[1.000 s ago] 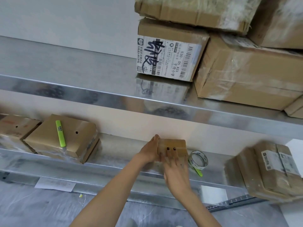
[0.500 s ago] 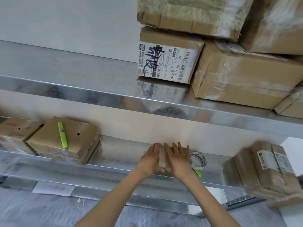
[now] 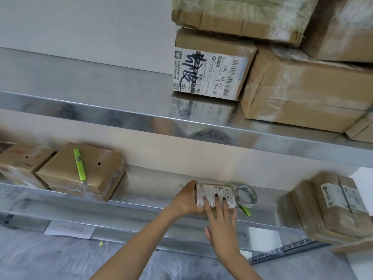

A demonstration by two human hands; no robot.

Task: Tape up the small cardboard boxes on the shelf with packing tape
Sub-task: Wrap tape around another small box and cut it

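A small cardboard box [image 3: 212, 191] lies on the lower metal shelf [image 3: 153, 190], its white shipping label facing up. My left hand [image 3: 186, 199] grips its left end, thumb on the far edge. My right hand [image 3: 221, 217] lies across the label with fingers spread flat. Just right of the box stands a roll of clear packing tape [image 3: 247, 196], with a green cutter [image 3: 245, 210] poking out beneath it.
At the left of the lower shelf sit two taped boxes [image 3: 96, 174], a green utility knife [image 3: 79, 164] lying on the nearer one. A labelled box [image 3: 339, 209] sits at the right. Large taped cartons [image 3: 302, 91] fill the upper shelf's right side.
The small box has been turned between my hands: a brown face showed a second ago, then a narrow side, and now the white label faces up. My right hand moved onto that label.
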